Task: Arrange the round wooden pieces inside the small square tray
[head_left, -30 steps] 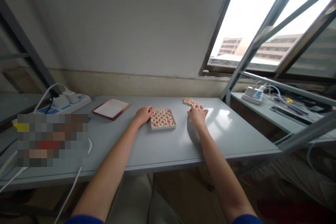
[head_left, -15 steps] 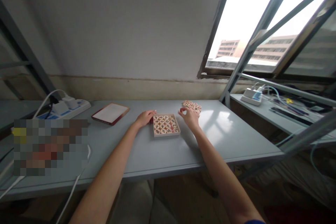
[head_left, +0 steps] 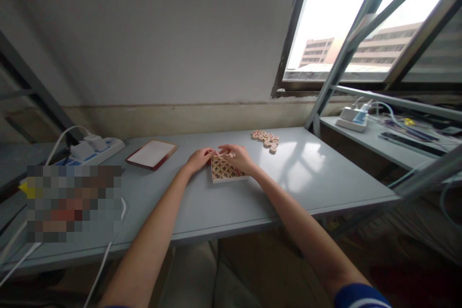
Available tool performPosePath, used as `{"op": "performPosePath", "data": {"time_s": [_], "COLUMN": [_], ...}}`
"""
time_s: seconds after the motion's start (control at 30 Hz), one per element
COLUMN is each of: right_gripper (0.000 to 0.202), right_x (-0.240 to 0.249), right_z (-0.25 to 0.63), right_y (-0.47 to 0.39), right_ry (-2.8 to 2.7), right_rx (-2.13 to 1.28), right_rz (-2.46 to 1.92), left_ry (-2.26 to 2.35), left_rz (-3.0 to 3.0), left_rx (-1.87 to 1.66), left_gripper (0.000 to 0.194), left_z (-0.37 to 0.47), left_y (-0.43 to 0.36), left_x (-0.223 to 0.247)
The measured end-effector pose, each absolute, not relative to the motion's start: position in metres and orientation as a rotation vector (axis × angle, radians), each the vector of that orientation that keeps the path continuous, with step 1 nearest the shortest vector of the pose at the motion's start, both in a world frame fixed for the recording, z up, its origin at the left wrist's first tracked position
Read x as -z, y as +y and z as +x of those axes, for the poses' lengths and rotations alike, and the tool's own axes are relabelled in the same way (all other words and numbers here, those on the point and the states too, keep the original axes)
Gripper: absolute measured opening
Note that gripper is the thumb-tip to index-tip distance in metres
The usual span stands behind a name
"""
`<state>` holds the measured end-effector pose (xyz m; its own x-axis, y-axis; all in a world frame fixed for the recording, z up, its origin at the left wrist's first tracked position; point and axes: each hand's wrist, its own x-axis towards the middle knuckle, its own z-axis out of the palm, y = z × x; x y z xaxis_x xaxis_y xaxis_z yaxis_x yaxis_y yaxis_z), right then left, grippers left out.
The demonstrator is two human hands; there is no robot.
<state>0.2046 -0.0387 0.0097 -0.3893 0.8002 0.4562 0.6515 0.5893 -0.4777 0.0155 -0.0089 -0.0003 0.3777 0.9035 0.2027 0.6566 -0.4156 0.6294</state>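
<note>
At the far left of the grey desk [head_left: 224,202] lies a white power strip [head_left: 94,148] with plugs in it and white cables running off toward the near edge. Just right of it, well apart from the hands, rests a flat red-edged lid with a white face [head_left: 151,154], lying tilted to the desk's edge. Next comes the left hand [head_left: 199,159], palm down with its fingers loosely curled, resting against the left rim of the shallow square wooden tray [head_left: 228,173]; it grips nothing that can be made out, only touching the tray's side. The tray sits near the middle of the desk and is filled with round pale wooden game discs [head_left: 224,169] laid flat in rows, each bearing a dark mark too small to read. The right hand [head_left: 236,157] hovers over the tray's far half, thumb and forefinger pinched together on what looks like one pale disc, though the piece itself is too small to be sure of. Farther right, near the desk's back edge, a loose cluster of the same round wooden discs [head_left: 266,137] lies in the window light, apart from both hands.
</note>
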Motion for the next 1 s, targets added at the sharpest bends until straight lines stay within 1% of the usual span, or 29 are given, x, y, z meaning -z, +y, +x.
{"op": "performPosePath", "data": {"time_s": [0.07,0.13,0.2,0.27,0.37,0.47,0.6,0.83,0.9,1.0], "right_gripper": [0.025,0.023,0.025,0.03,0.041,0.043,0.035,0.028,0.029,0.037], "right_x": [-0.011,-0.011,-0.008,-0.003,0.006,0.012,0.012,0.008,0.009,0.012], "right_z": [0.209,0.217,0.229,0.245,0.27,0.285,0.288,0.274,0.271,0.267], "right_y": [-0.04,-0.04,-0.036,-0.03,-0.02,-0.016,-0.016,-0.018,-0.018,-0.017], "right_ry": [-2.105,-2.036,-1.941,-1.827,-1.639,-1.559,-1.685,-1.884,-1.922,-1.951], "right_rx": [-0.196,0.003,0.205,0.326,0.367,0.297,0.225,0.304,0.339,0.353], "right_rz": [-1.238,-1.389,-1.57,-1.768,-2.055,-2.202,-2.134,-1.861,-1.796,-1.771], "left_ry": [1.375,1.4,1.413,1.423,1.423,1.411,1.404,1.388,1.397,1.421], "left_rz": [2.189,2.191,2.203,2.213,2.21,2.194,2.175,2.143,2.133,2.119], "left_rx": [-0.716,-0.703,-0.699,-0.701,-0.703,-0.708,-0.714,-0.713,-0.719,-0.724], "left_gripper": [0.043,0.042,0.042,0.041,0.042,0.044,0.044,0.043,0.043,0.043], "left_z": [0.016,0.015,0.015,0.015,0.015,0.016,0.016,0.015,0.016,0.016], "left_y": [-0.009,-0.009,-0.009,-0.009,-0.009,-0.009,-0.009,-0.011,-0.012,-0.013], "left_x": [0.001,0.002,0.003,0.004,0.005,0.005,0.004,0.002,0.001,0.0]}}
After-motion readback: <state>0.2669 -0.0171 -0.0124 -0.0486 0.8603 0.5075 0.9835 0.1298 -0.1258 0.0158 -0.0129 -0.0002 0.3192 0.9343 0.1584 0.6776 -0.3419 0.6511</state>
